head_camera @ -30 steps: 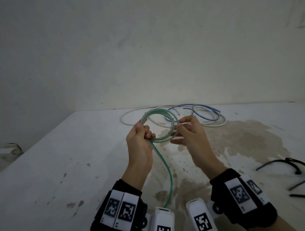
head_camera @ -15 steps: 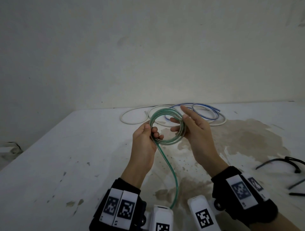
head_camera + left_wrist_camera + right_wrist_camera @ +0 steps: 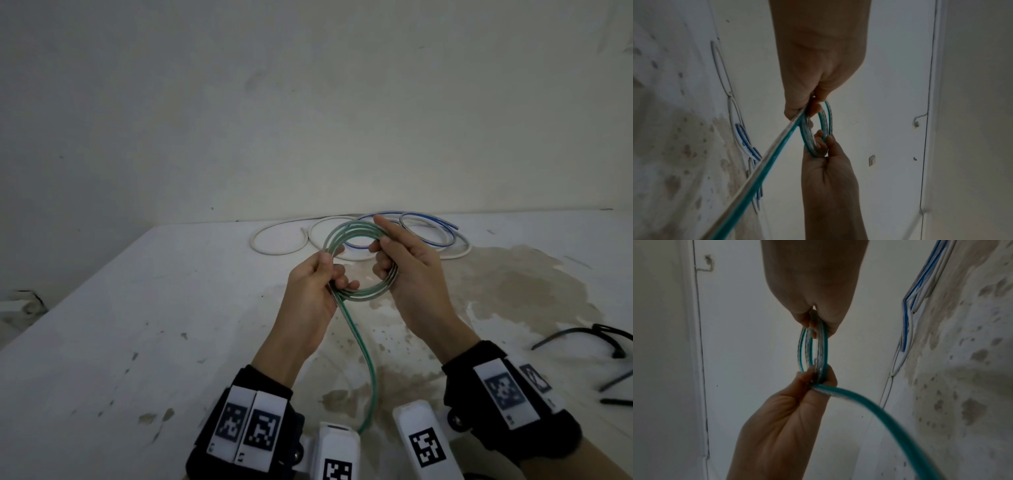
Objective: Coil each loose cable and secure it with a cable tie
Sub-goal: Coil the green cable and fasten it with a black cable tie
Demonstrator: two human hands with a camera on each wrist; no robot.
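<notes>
A green-striped clear cable [image 3: 342, 236] is wound into a small coil of several turns, held up above the white table [image 3: 137, 342] between both hands. My left hand [image 3: 334, 274] pinches the coil's left side where the loose tail [image 3: 368, 373] leaves and drops toward me. My right hand [image 3: 383, 253] grips the coil's right side, fingers curled through the loop and index finger lying along the top. The left wrist view shows my left hand [image 3: 813, 104] pinching the coil [image 3: 826, 118]. In the right wrist view my right hand [image 3: 816, 324] clamps the coil [image 3: 823, 345].
A loose white cable [image 3: 274, 251] and a blue-striped cable [image 3: 431, 236] lie at the table's far edge by the wall. Black cable ties [image 3: 582, 337] lie at the right. A brown stain [image 3: 513, 291] covers the table's right half.
The coil has shifted slightly right. My right hand went from pinching it, to straight fingers behind it, to fingers curled through the loop. The left hand kept its pinch.
</notes>
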